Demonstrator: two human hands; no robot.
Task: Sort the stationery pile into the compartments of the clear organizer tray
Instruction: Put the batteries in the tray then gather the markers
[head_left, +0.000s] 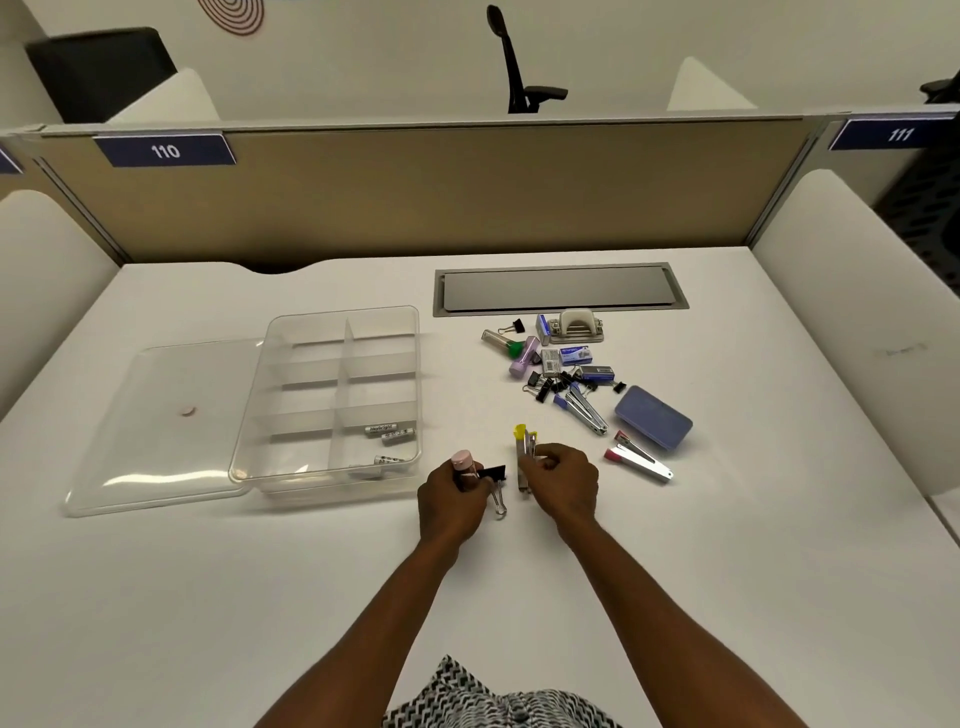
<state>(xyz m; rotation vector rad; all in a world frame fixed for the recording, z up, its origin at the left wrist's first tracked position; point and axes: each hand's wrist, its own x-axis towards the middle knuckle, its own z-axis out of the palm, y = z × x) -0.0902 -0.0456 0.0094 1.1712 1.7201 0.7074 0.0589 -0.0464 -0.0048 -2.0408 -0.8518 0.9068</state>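
Note:
The clear organizer tray (270, 332) sits left of centre, with a few batteries (389, 432) in its near right compartments. My left hand (449, 504) grips a pink-capped tube (462, 465) and a black binder clip (493, 480) just right of the tray's near corner. Beside it, my right hand (563, 486) holds a yellow-tipped staple remover (524, 452). The stationery pile (566, 369) lies further back to the right: binder clips, staple boxes, glue tubes, staple removers.
The tray's clear lid (161, 415) lies flat left of the tray. A hole punch (576, 325), a blue tin (653, 415) and a pink staple remover (639, 460) lie at the pile's edges. A grey cable hatch (558, 288) sits behind. A desk divider (415, 192) closes the back.

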